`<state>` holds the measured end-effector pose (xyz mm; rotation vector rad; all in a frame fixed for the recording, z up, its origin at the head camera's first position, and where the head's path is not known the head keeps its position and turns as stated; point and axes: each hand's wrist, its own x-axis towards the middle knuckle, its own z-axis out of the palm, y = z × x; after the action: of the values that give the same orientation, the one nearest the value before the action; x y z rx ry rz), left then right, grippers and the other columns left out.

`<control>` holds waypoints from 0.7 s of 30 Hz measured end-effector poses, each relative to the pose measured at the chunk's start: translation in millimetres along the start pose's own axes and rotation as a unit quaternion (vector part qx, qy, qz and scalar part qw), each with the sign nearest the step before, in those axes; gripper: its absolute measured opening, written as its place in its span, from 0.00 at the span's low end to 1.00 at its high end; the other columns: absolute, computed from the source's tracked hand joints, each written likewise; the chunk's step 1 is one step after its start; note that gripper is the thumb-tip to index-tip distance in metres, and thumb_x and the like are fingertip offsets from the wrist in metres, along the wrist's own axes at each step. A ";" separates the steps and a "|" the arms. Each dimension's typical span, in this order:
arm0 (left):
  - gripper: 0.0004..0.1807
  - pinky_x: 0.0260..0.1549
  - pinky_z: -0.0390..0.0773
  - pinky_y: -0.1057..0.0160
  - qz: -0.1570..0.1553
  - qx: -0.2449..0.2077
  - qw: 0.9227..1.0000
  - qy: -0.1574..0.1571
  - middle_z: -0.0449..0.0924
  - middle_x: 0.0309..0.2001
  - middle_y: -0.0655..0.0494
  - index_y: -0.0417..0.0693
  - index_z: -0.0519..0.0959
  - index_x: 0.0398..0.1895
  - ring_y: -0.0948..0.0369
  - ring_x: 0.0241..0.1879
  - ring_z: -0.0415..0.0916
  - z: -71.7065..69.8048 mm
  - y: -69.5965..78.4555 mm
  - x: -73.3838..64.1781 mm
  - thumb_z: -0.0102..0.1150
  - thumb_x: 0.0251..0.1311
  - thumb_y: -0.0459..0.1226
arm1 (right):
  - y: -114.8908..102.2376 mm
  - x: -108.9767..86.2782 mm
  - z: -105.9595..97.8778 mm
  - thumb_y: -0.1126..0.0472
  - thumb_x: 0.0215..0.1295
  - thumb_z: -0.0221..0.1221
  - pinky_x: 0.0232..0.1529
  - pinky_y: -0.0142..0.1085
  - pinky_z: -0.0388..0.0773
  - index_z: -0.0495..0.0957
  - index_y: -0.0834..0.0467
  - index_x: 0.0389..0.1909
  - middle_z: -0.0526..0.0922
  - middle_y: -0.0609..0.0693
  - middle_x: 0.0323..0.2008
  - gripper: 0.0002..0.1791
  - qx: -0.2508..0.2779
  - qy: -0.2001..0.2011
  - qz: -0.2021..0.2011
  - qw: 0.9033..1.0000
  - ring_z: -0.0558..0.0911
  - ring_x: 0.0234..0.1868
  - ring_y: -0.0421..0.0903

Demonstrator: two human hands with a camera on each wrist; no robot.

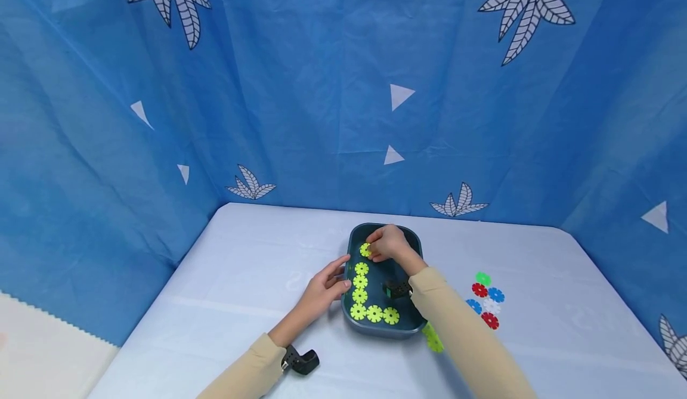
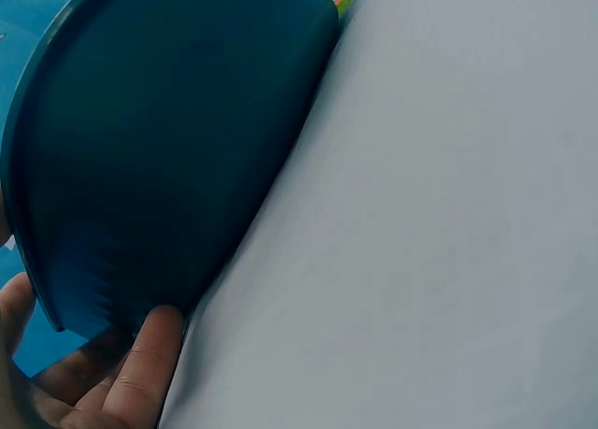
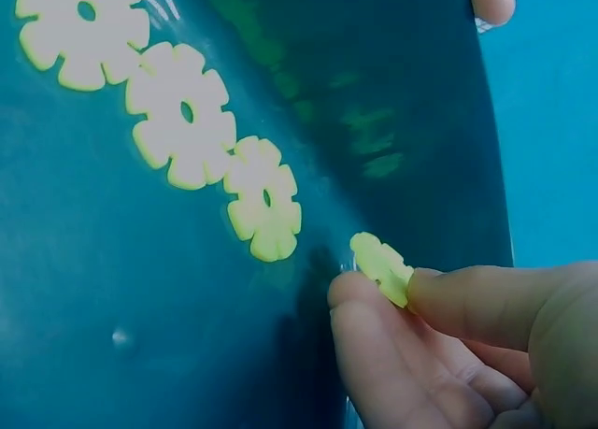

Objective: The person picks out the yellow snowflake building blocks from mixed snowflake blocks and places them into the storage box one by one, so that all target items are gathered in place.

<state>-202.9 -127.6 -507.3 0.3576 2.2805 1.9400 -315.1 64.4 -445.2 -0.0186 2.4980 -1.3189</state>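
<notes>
A dark teal plastic tub (image 1: 370,328) stands on the table, with several yellow-green notched discs (image 1: 360,296) laid flat inside in an L shape. Over its far left part, my right hand (image 1: 389,243) pinches another yellow-green notched disc (image 3: 380,266) between thumb and finger, tilted on edge in the right wrist view. Beside the left wall is my left hand (image 1: 323,287), index finger extended and thumb at the rim. From the left wrist view, lower fingers (image 2: 149,368) rest against the outside of that wall, near the tabletop.
Right of the tub lies a loose group of green, red, blue and white notched discs (image 1: 491,306). More yellow-green discs (image 1: 433,340) lie by its near right corner, partly hidden by the right sleeve. A blue patterned cloth (image 1: 343,89) hangs behind the white table (image 1: 252,238).
</notes>
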 end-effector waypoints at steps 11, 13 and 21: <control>0.33 0.49 0.88 0.58 0.001 0.002 1.000 0.002 0.68 0.71 0.35 0.54 0.62 0.78 0.40 0.67 0.73 -0.4 -0.4 -0.6 0.57 0.71 0.38 | -1.6 -3.5 2.4 0.70 0.66 0.63 0.33 0.35 0.89 0.85 0.67 0.47 0.87 0.61 0.41 0.11 -0.014 -0.007 -0.003 1.000 0.88 0.29 0.46; 0.33 0.49 0.88 0.58 0.000 0.004 1.000 0.003 0.68 0.71 0.35 0.55 0.62 0.78 0.41 0.67 0.73 -0.7 -0.5 -0.9 0.57 0.72 0.38 | -1.7 -3.9 3.3 0.69 0.67 0.63 0.33 0.35 0.89 0.85 0.67 0.48 0.87 0.61 0.42 0.11 -0.019 -0.006 -0.004 1.000 0.88 0.30 0.46; 0.33 0.49 0.88 0.61 0.001 0.009 1.000 0.000 0.68 0.71 0.35 0.56 0.62 0.79 0.41 0.67 0.74 -1.8 -0.7 -1.4 0.56 0.72 0.39 | 0.8 -1.2 4.7 0.66 0.70 0.61 0.35 0.37 0.90 0.86 0.66 0.47 0.87 0.61 0.42 0.11 -0.039 -0.002 -0.013 0.999 0.89 0.31 0.45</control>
<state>-202.1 -129.8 -507.8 0.3607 2.2989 1.9225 -312.5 61.3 -448.0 -0.0716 2.5527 -1.2305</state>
